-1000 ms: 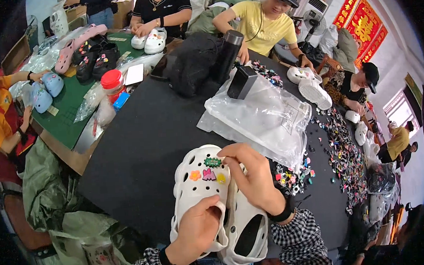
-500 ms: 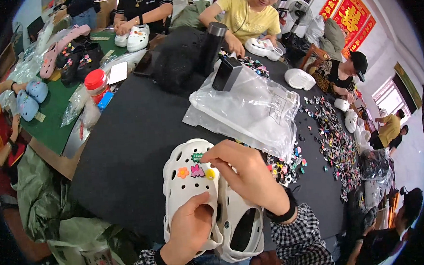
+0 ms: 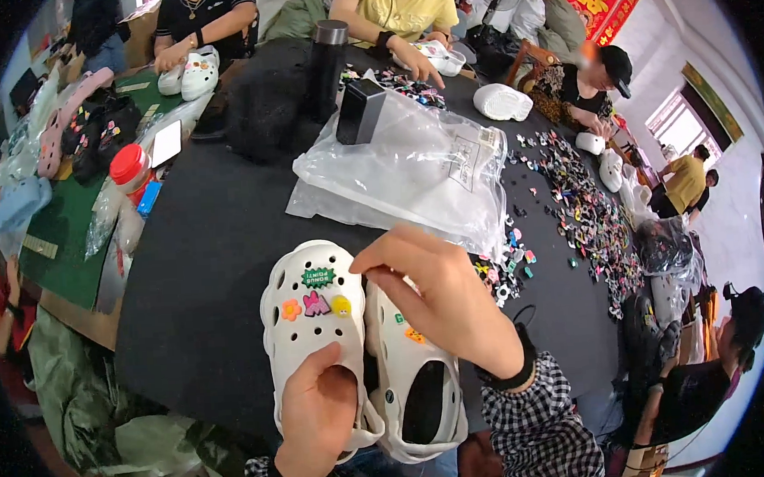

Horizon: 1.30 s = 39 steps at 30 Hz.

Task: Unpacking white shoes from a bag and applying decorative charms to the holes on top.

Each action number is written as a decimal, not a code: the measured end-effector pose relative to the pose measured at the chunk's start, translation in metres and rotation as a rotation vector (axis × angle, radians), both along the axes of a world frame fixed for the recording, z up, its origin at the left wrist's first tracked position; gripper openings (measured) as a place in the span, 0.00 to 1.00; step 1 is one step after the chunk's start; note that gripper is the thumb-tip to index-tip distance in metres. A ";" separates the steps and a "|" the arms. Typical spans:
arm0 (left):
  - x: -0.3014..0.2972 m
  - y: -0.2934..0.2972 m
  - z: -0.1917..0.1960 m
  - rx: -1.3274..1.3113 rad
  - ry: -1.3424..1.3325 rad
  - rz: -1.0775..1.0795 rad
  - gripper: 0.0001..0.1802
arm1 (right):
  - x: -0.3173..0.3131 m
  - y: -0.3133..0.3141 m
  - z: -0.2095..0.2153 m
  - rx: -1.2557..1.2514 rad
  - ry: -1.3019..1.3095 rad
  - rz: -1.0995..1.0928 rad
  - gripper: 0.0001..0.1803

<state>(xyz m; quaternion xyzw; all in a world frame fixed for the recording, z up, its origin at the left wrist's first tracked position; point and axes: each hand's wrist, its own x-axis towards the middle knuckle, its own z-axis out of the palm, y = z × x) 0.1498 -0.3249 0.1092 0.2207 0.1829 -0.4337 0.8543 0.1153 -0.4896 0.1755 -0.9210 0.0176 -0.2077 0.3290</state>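
Two white clogs stand side by side at the near edge of the black table. My left hand [image 3: 318, 410] grips the left clog [image 3: 306, 350], its thumb over the upper at the foot opening. That clog carries a green spiky charm [image 3: 318, 278], an orange flower charm [image 3: 292, 310], a pink charm [image 3: 316, 304] and a yellow round charm [image 3: 341, 305]. Over the right clog [image 3: 399, 358] is my right hand [image 3: 441, 291], its fingertips pinched just beside the green charm; anything between them is too small to tell. The hand partly hides the right clog's charms.
A clear plastic bag [image 3: 404, 172] lies beyond the clogs, with a black box [image 3: 360, 112] on it. Loose charms [image 3: 583, 202] spread along the right. A dark flask [image 3: 328, 68] and red-lidded jar [image 3: 129, 168] stand farther back. Several people handle shoes around the table.
My right fingertips have drawn slightly away from the green charm, which now shows fully and sits flat on the left clog. The whole view has shifted, moving the scene left and up.
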 end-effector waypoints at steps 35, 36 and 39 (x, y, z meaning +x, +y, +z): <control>-0.005 0.002 -0.002 0.017 0.000 -0.011 0.26 | -0.007 0.004 -0.005 0.001 0.054 0.011 0.08; -0.005 0.001 -0.007 0.011 0.005 0.009 0.25 | -0.005 0.007 -0.012 -0.019 0.076 0.015 0.09; -0.005 0.004 -0.008 -0.091 0.022 -0.018 0.22 | 0.000 0.015 -0.021 -0.057 0.148 0.010 0.09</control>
